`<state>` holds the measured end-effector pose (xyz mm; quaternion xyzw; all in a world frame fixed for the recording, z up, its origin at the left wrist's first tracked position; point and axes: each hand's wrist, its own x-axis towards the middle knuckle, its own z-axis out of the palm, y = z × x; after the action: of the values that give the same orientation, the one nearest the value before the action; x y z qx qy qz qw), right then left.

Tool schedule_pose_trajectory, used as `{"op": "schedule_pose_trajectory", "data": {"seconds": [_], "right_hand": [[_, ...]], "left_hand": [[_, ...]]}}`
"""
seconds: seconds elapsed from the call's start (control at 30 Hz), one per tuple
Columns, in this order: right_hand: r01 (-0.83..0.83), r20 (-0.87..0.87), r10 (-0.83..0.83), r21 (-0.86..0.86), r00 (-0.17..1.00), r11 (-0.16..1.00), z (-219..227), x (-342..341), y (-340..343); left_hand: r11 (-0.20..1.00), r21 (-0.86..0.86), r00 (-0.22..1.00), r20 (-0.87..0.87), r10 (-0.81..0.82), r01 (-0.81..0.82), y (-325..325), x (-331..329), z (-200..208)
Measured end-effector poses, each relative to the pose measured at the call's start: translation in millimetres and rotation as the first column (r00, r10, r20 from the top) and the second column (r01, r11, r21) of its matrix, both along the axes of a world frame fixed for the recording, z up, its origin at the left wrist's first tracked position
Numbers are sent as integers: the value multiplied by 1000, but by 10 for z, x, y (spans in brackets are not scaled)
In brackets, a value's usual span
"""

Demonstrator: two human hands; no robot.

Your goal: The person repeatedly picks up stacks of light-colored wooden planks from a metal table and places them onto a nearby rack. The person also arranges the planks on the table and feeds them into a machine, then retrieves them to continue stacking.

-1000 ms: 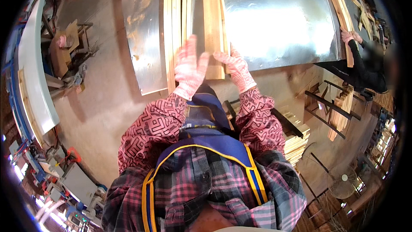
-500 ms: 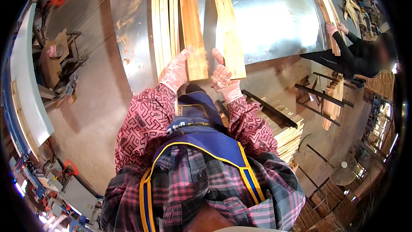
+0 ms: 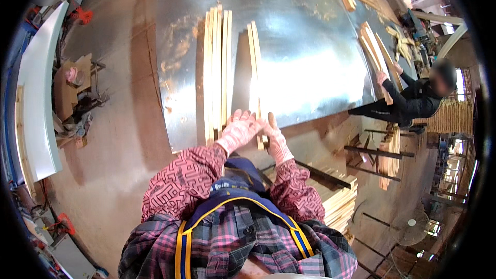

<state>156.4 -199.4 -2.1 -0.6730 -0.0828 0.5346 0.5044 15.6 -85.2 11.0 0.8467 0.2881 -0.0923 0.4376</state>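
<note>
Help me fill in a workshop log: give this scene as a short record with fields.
Left hand: gloved, over the near end of the wooden strip pair; grip unclear
Right hand: gloved, at that same end; grip unclear
Surface: metal table, shiny
Left of the pair: strip group, lying on the metal table
Co-worker: in black, at right, hands on wooden pieces

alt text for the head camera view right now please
A person's gloved left hand and right hand meet at the near end of two wooden strips on a shiny metal table. More strips lie to their left; at right, a co-worker in black holds wooden pieces.
</note>
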Motion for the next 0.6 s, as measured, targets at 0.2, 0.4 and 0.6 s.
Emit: {"op": "schedule_pose_trajectory", "data": {"seconds": [0.2,0.4,0.6], "right_hand": [[298,-687,-70,218,723,929,76,-259,-43],[416,-785,-282,-35,552,909,-177,362,609],[156,263,-239,301,935,941,-261,1992,1990]], "left_hand": [[720,425,738,-158,656,-549,465,-116,50],[748,415,698,-301,650,-518,1133,153,52],[630,550,605,-260,753,-548,2307,547,-115]]}}
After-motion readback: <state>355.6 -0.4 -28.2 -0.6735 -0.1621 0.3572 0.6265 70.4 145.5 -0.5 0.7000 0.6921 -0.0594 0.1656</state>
